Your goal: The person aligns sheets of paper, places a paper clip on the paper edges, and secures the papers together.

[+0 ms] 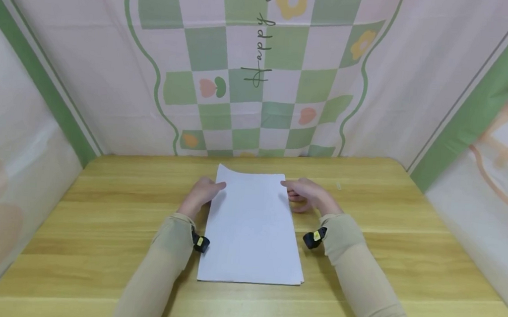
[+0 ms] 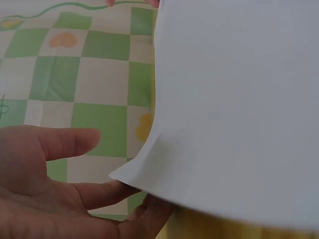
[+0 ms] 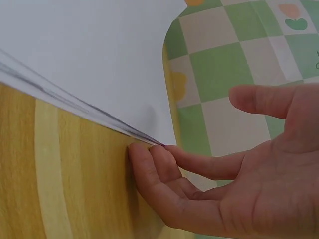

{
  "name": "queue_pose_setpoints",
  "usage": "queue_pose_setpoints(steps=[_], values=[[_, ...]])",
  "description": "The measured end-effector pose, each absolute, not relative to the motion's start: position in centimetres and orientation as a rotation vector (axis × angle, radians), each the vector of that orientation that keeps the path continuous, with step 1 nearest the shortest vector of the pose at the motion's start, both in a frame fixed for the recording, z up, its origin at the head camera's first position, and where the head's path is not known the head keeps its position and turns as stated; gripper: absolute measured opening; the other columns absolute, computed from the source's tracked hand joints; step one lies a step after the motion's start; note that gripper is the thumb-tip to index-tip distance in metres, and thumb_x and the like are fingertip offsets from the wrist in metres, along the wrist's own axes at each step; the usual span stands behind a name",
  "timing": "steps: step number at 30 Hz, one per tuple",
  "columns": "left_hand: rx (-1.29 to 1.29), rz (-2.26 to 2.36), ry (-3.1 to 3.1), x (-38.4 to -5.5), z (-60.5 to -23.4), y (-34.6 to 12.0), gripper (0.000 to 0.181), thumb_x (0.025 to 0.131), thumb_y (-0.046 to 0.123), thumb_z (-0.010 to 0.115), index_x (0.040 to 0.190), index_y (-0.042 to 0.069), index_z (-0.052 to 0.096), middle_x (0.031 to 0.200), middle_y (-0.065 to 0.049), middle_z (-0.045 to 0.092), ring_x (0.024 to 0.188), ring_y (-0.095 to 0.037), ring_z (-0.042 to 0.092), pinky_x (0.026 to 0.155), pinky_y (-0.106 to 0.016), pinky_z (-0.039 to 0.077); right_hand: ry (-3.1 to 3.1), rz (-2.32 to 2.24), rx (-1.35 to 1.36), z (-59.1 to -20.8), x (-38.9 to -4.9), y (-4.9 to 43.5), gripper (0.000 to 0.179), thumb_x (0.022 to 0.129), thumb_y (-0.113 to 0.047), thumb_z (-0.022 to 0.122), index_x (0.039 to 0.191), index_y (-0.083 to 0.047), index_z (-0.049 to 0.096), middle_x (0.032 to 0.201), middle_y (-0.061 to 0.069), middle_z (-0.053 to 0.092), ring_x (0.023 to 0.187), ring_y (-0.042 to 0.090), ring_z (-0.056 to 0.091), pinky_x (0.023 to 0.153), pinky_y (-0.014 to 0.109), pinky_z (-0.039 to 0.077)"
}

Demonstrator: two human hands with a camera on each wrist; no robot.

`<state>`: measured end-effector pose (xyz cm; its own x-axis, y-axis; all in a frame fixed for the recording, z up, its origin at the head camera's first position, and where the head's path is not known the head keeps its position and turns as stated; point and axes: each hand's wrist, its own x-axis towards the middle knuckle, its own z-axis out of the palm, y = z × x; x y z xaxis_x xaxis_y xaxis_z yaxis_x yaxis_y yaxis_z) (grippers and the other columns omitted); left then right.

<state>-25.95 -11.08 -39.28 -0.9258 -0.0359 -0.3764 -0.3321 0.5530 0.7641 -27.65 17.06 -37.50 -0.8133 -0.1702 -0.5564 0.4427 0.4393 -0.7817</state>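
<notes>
A stack of white paper sheets (image 1: 253, 228) lies lengthwise on the wooden table, with its far left corner bent upward. At its left edge, near that corner, is my left hand (image 1: 201, 192). The left wrist view shows its fingertips (image 2: 149, 211) under the lifted paper corner and the thumb held apart from the sheet. My right hand (image 1: 307, 192) is at the far right corner. There its fingertips (image 3: 162, 154) touch the paper's edge from the side, the fingers bent and the thumb raised away. Several sheet edges fan slightly apart in the right wrist view.
The wooden table (image 1: 110, 227) reaches to a hanging cloth (image 1: 282, 86) with green checks and flowers at the back. More cloth hangs at both sides. A small pale clip-like thing (image 1: 339, 186) lies right of my right hand. Each wrist bears a small black camera (image 1: 315, 238).
</notes>
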Motion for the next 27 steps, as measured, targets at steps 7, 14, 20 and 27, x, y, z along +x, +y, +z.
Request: queue_pose_setpoints(steps=[7,14,20,27], values=[[-0.261,1.269,2.462,-25.89,-39.12,-10.88,0.072,0.092,0.041,0.054,0.143,-0.004,0.031,0.145,-0.022,0.037,0.131,-0.037,0.040,0.108,-0.052,0.033,2.087,-1.392,0.218,-36.99,-27.48,17.01,0.031,0.098,-0.037,0.047,0.086,-0.008,0.046,0.073,-0.003,0.046,0.070,0.011,0.044,0.085,0.040,0.050],[-0.223,1.276,2.455,-25.55,-38.91,-10.37,0.076,0.093,0.041,0.053,0.146,-0.004,0.023,0.152,-0.023,0.027,0.136,-0.039,0.032,0.111,-0.052,0.028,2.074,-1.404,0.220,-37.12,-27.47,16.94,0.030,0.097,-0.036,0.049,0.083,-0.010,0.046,0.068,-0.006,0.044,0.064,0.008,0.041,0.083,0.039,0.049],[-0.184,1.302,2.457,-25.40,-38.87,-10.38,0.069,0.095,0.032,0.049,0.145,-0.007,0.022,0.149,-0.026,0.030,0.134,-0.040,0.034,0.111,-0.052,0.029,2.072,-1.413,0.220,-37.05,-27.34,16.81,0.029,0.098,-0.035,0.047,0.085,-0.010,0.047,0.068,-0.006,0.045,0.065,0.008,0.042,0.085,0.039,0.049],[-0.162,1.344,2.415,-25.49,-38.98,-10.08,0.067,0.096,0.025,0.047,0.146,-0.007,0.017,0.153,-0.026,0.020,0.139,-0.041,0.025,0.113,-0.051,0.024,2.025,-1.466,0.255,-37.17,-27.26,16.39,0.050,0.097,-0.034,0.048,0.132,0.001,0.043,0.121,0.012,0.050,0.110,0.023,0.048,0.094,0.044,0.049]])
